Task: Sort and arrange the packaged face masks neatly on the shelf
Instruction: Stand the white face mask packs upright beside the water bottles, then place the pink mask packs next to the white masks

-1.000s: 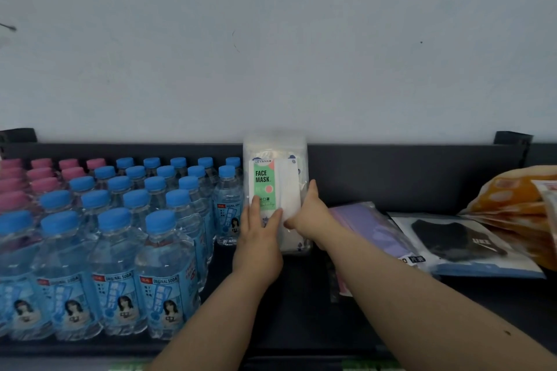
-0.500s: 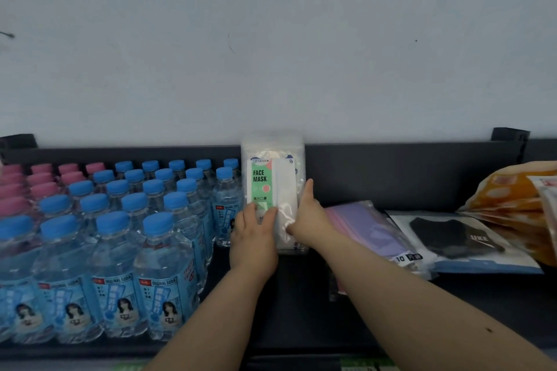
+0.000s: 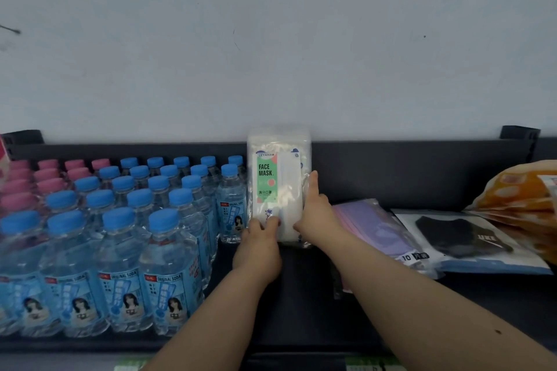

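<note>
Head view: mask pack (image 3: pixel 278 187), judged light and slippery, is pinched low by left hand (image 3: pixel 259 247) and right hand (image 3: pixel 316 214).

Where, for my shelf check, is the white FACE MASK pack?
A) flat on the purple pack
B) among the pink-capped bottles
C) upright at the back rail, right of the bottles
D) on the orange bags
C: the white FACE MASK pack stands upright against the back rail, beside the blue-capped bottles.
</note>
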